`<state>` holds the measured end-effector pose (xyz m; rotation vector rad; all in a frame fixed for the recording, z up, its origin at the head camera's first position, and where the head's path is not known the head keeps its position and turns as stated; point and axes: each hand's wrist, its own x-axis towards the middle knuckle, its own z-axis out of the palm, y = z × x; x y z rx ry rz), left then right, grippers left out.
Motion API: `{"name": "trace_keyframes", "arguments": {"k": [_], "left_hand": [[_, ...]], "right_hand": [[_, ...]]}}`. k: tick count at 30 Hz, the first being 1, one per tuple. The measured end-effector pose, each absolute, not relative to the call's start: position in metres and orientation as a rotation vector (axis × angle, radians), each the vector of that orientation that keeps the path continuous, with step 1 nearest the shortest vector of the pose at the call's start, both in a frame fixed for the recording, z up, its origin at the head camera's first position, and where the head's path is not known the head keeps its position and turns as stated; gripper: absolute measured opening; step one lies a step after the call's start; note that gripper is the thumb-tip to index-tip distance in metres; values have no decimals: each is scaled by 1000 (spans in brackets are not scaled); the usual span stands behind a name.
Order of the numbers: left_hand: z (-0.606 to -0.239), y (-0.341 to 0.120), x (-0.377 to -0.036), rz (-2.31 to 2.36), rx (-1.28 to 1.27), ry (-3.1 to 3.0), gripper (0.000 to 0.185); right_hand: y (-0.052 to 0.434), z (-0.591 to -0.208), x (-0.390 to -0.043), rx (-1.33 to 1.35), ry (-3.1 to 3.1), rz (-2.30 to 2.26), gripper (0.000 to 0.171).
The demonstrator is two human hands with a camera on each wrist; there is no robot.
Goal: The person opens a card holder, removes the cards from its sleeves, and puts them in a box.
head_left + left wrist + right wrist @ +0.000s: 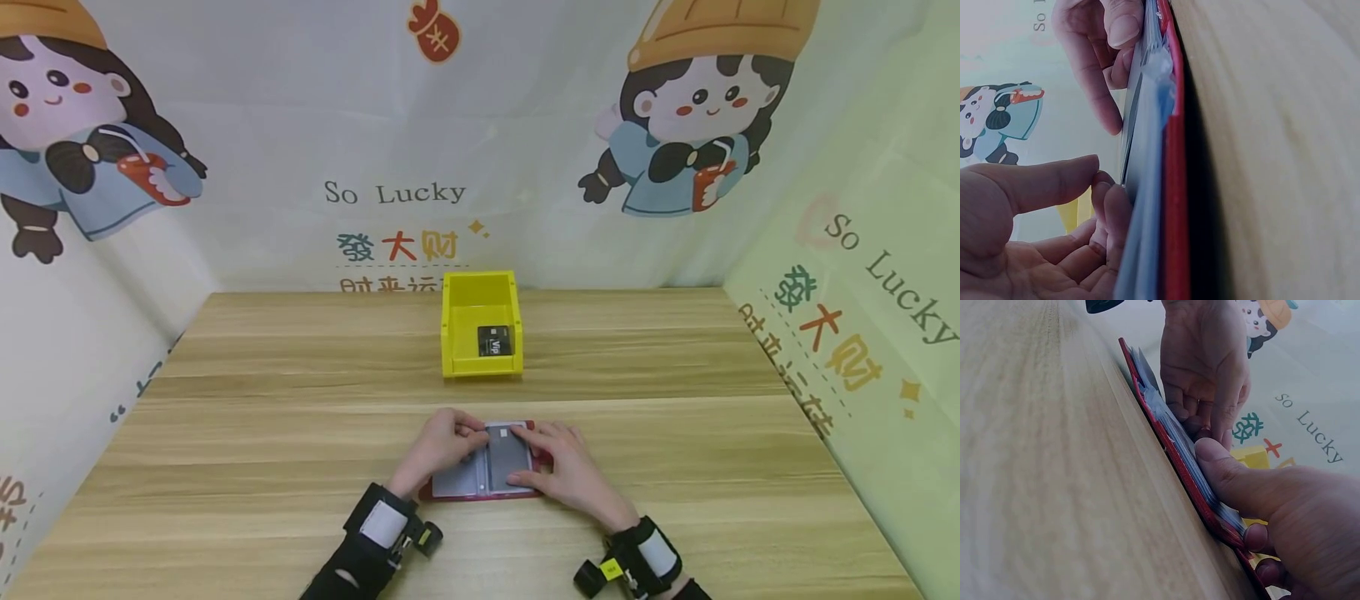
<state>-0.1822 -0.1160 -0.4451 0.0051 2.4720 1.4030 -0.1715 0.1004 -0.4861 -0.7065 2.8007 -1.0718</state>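
Observation:
A red card holder (480, 495) lies open on the wooden table (225, 433) near its front edge, clear sleeves up. A grey card (508, 454) sits in its right page. My left hand (476, 433) reaches across from the left page, and its thumb and forefinger pinch the card's top edge (1124, 165). My right hand (520, 454) lies over the holder's right side with fairly straight fingers. Its thumb (1216, 459) presses the sleeves (1172, 425) down near the lower edge, and its forefinger touches the top of the page.
A yellow bin (480, 287) stands at the middle of the table behind the holder, with a black VIP card (494, 340) inside. Printed cartoon backdrops wall the table at the back and both sides. Both wrists carry black straps with cameras.

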Motion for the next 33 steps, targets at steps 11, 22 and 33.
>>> {"name": "trace_keyframes", "arguments": {"k": [11,22,33], "left_hand": [[-444,-115,-182,1383,8,2446,25],[-444,-111,-174,1388,53,2518,30],[-441,-104,-168,1271,79,2673,30]], "right_hand": [[101,-489,-172,-711,2810,-1074,69],[101,-488,-171,-724,2818,-1072,70],[101,-488,-171,-714,2807,-1062,69]]}}
